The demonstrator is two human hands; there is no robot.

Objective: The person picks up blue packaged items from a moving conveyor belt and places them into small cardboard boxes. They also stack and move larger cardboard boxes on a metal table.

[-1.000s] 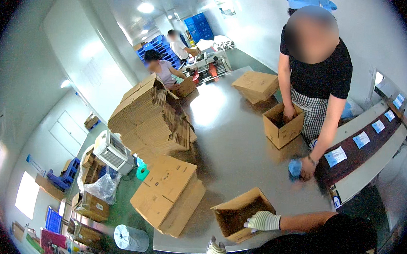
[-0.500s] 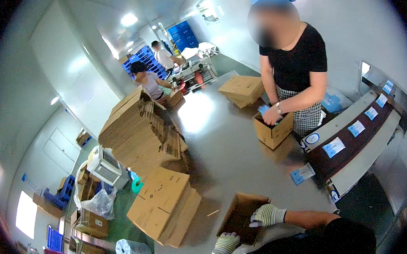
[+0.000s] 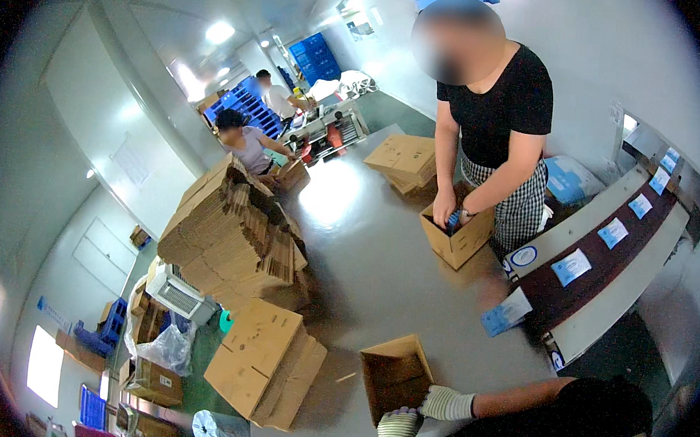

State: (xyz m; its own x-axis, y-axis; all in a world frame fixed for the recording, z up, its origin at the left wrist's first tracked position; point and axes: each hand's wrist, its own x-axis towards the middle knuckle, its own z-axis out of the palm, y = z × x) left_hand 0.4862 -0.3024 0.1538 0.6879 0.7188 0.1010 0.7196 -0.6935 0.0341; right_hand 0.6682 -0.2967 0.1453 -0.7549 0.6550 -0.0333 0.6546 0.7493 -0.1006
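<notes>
Tan cardboard box (image 3: 393, 380), top open, brown interior facing camera, at near edge of the grey tabletop (image 3: 368, 302).

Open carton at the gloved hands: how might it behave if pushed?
The open carton is probably light for its size: no contents show inside. Its thin cardboard walls may flex near the left hand and right hand. Flat-sided, it would likely slide rather than roll on the smooth table.
</notes>
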